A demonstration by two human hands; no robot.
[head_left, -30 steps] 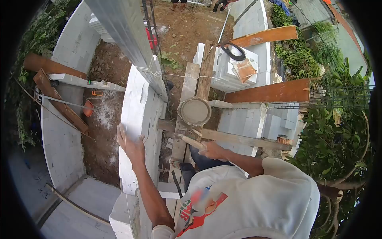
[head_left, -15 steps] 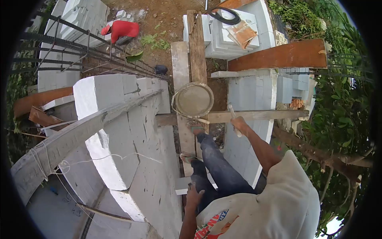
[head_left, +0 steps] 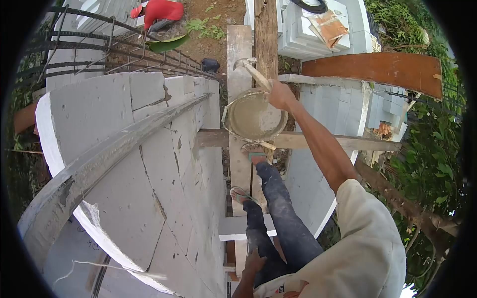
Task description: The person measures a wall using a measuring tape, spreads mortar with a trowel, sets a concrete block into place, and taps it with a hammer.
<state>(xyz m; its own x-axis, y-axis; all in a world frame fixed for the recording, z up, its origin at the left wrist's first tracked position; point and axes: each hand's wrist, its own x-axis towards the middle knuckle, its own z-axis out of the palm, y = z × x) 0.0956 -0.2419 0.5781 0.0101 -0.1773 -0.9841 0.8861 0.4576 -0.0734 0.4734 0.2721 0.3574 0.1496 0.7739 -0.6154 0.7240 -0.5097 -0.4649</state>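
Note:
My right hand (head_left: 281, 95) is closed around the wooden handle of a hammer (head_left: 258, 75), its metal head pointing away to the upper left over the planks. Just below that hand stands a round bucket (head_left: 256, 115) with grey, wet-looking mortar in it. The bucket rests on the wooden planks (head_left: 240, 171) by my sandalled feet. Low in the view, my left hand (head_left: 255, 260) is against my dark trouser leg; its fingers are partly hidden, so whether it holds anything is unclear.
A wall of pale blocks (head_left: 149, 174) rises on the left, a long grey batten (head_left: 117, 144) across it. Steel rebar (head_left: 119, 47) runs behind. A crossbeam (head_left: 328, 141) spans under the planks. Another person in a red shirt (head_left: 164, 12) bends down at upper left. Branches crowd the right.
My right hand has swung forward and left with the hammer, from beside the bucket to over its far rim. The view has shifted, and my left hand sits lower in it.

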